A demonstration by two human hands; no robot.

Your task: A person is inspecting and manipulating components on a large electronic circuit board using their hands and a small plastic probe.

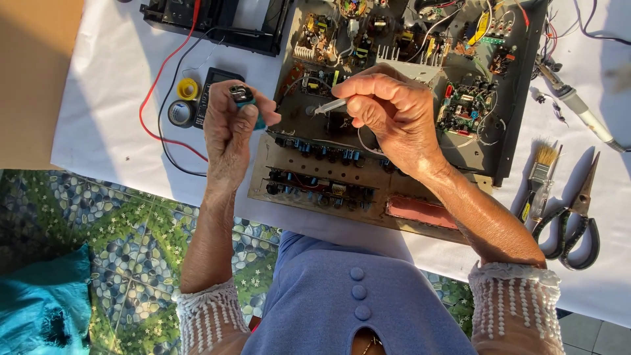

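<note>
Left hand (229, 128): raised above the desk's left part, fingers curled shut around a small teal lighter (244, 98), whose dark metal top pokes out above the thumb.
Right hand (389, 108): over the middle of the open chassis, fingers pressed together, pinching a thin clear plastic tube (330, 105) that points left and slightly down.
Tube tip: just above a grey part on the circuit board (328, 66); whether it touches cannot be told.
Chassis (490, 154): a flat open metal tray crowded with boards, coils and wires, lying far centre to right on the white desk (105, 79).
Near edge of chassis: a brown strip board (315, 187) with a row of blue and black capacitors.
Left of the chassis: a black multimeter (213, 82) with red and black leads, a yellow tape roll (187, 88) and a grey tape roll (179, 113) just beside it.
Right side: a soldering iron (578, 108) far, a paintbrush (540, 174) and black-handled scissors (578, 217) nearer, close together.
</note>
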